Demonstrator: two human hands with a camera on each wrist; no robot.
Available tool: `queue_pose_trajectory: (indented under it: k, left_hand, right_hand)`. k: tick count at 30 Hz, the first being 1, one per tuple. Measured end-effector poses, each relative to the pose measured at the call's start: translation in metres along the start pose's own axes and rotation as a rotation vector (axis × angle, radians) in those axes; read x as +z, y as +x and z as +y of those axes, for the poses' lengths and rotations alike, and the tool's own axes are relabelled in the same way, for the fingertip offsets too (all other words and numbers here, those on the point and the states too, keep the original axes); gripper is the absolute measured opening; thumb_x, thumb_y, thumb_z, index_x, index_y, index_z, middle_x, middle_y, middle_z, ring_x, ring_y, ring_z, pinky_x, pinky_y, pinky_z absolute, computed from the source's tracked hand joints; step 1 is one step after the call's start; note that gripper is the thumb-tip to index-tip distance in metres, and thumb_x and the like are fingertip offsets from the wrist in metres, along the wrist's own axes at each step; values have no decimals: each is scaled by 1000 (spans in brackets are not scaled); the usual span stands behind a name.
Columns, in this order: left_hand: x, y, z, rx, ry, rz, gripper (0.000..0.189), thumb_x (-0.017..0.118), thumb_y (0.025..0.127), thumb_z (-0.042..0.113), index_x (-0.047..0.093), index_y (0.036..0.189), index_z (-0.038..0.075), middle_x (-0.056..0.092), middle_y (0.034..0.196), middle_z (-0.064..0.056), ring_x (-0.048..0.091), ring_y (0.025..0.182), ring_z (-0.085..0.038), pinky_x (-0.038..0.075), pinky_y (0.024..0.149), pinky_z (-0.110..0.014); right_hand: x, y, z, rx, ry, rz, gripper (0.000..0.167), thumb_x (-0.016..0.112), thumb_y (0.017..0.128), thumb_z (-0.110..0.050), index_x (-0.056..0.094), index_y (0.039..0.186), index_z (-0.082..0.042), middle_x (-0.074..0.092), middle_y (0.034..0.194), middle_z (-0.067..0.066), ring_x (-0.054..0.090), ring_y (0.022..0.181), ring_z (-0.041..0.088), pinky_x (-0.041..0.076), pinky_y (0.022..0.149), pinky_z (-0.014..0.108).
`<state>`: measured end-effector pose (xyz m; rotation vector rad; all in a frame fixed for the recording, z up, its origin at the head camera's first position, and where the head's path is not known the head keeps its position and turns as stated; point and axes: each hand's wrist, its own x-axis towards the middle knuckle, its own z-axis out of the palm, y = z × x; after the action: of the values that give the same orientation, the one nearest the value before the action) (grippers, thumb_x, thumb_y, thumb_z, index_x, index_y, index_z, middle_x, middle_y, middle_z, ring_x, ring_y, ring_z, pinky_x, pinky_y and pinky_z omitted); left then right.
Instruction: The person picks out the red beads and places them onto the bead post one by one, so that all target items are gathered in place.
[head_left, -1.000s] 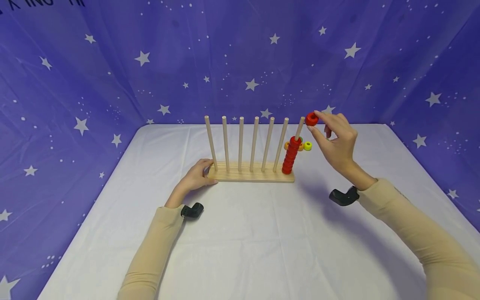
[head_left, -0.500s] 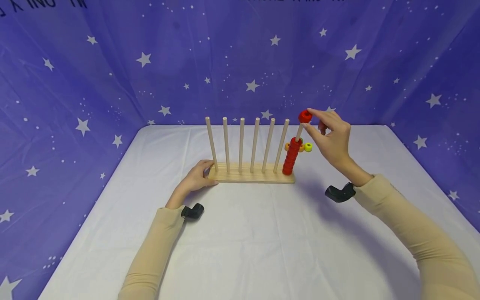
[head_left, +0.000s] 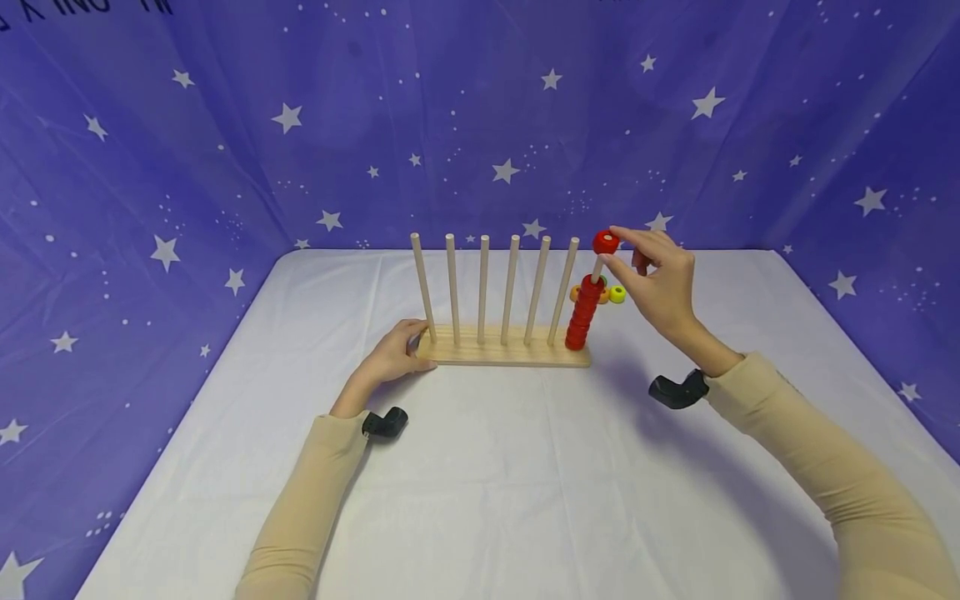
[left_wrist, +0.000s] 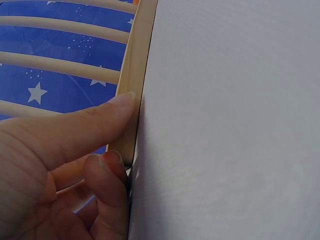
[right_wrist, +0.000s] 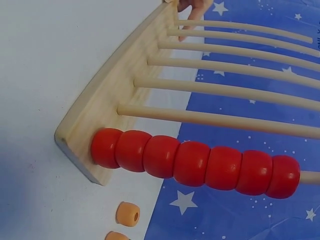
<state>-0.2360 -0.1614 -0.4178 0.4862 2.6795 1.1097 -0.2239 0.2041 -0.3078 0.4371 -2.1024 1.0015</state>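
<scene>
A wooden peg rack (head_left: 487, 354) with several upright pegs stands on the white table. My left hand (head_left: 392, 352) grips the left end of its base, thumb along the front edge; the left wrist view shows this thumb (left_wrist: 95, 125) on the wood. At the rack's right end, several red beads (head_left: 582, 312) are stacked on the last peg, in a row in the right wrist view too. My right hand (head_left: 660, 279) pinches one more red bead (head_left: 604, 244) between thumb and fingertips. That bead sits around the peg's tip, apart from the stack below.
Behind the right end of the rack lie loose beads: a yellow bead (head_left: 617, 293), orange ones and a partly hidden green one. An orange bead (right_wrist: 128, 214) also shows in the right wrist view. A purple starry curtain (head_left: 480, 125) hangs behind the table.
My right hand has moved left with the red bead, from beside the last peg to over its tip, then slightly down around it. The left hand and the rack have stayed in place.
</scene>
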Motion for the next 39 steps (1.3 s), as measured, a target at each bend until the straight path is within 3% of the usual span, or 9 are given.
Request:
queue_pose_trajectory:
  k: [16, 24, 39]
  left_hand:
    - [1, -2, -1, 6, 10, 6, 76, 73, 78, 13, 35, 139, -9, 37, 142, -26, 47, 76, -16, 40, 68, -23]
    - [1, -2, 0, -24, 19, -2, 78, 74, 78, 15, 33, 141, -6, 36, 144, -23, 46, 81, -18, 38, 70, -24]
    - [0, -2, 0, -20, 2, 2, 78, 74, 78, 14, 33, 141, -6, 37, 143, -23, 45, 76, -15, 39, 67, -23]
  right_hand:
    - [-3, -3, -1, 4, 7, -48, 35, 75, 77, -9, 69, 111, -5, 53, 67, 13, 37, 64, 4, 32, 60, 15]
    - [0, -9, 6, -23, 8, -55, 36, 78, 73, -8, 71, 108, -4, 47, 60, 12, 36, 61, 10, 30, 58, 24]
    - [3, -17, 12, -7, -10, -109, 34, 78, 73, -5, 71, 105, -1, 52, 63, 13, 38, 61, 10, 31, 56, 13]
